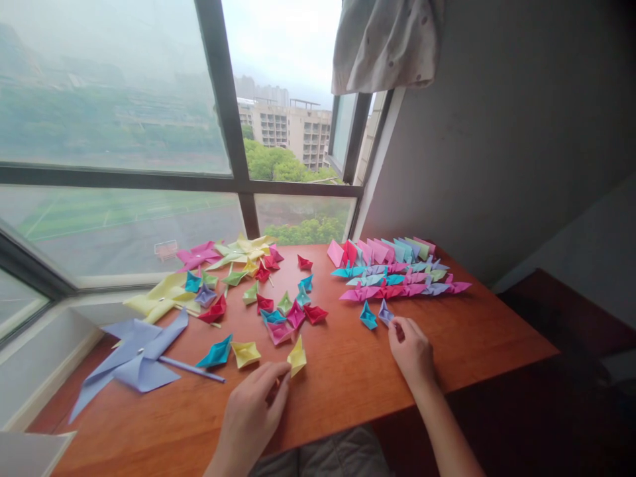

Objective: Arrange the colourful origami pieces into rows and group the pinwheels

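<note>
A yellow paper boat (297, 358) is pinched at its left side between the thumb and fingers of my left hand (258, 404), just above the table's near part. On the right, my right hand (411, 348) has its fingertips closed at the edge of a small purple paper boat (384, 313). Right beside that one stands a blue paper boat (368, 317). Left of my left hand lie another yellow boat (245, 354) and a larger blue boat (215, 353). Several more folded boats, including a pink one (280, 333) and a red one (315, 314), are scattered beyond.
Paper pinwheels, a purple one (140, 354) and a pale yellow one (163, 298) among them, lie at the left. Rows of folded paper cranes (392, 290) fill the back right of the wooden table (342, 384). A window frame (241, 189) borders the far side.
</note>
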{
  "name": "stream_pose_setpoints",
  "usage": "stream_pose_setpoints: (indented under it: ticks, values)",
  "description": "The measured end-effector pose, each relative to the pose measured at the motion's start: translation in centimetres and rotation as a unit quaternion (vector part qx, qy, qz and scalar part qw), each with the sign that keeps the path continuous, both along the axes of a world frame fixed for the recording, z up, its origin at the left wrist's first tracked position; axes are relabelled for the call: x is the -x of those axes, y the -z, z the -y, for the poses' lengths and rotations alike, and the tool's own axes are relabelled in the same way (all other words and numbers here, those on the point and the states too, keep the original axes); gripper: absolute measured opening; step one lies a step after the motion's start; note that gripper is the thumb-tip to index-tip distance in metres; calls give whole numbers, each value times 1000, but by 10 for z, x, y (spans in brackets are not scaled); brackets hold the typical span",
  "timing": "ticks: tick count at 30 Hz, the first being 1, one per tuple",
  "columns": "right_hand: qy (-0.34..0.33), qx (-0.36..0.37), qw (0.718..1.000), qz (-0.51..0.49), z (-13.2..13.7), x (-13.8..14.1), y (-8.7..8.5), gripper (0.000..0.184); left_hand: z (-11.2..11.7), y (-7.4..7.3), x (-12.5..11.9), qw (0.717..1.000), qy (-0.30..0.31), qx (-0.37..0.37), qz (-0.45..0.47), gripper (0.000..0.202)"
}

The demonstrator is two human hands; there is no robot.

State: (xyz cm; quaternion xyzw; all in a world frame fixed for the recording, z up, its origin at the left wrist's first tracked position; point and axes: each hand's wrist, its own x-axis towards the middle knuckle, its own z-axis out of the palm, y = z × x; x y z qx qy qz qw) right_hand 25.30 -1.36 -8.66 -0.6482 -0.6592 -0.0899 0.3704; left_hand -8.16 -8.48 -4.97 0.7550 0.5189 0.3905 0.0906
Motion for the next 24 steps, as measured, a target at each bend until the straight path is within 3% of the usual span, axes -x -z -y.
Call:
stream_pose_setpoints:
  ticks: [5,11,14,20,24]
  values:
    - [6,6,1000,21,1,3,-3,19,-1,0,0,1000,2,8,12,15]
    - [16,-51,998,-19,7,6,-12,17,-1,3,2,999,-1,12,31,17]
    - [-52,-77,995,-20,15,13,-15,17,-1,7,4,1000,20,1,2,20]
    - [-272,-54,961,2,34,57,-20,25,-5,5,-4,995,49,-36,-80,27]
    - [-319,-54,946,1,37,82,-27,38,-13,-1,-14,989,68,-54,-123,30]
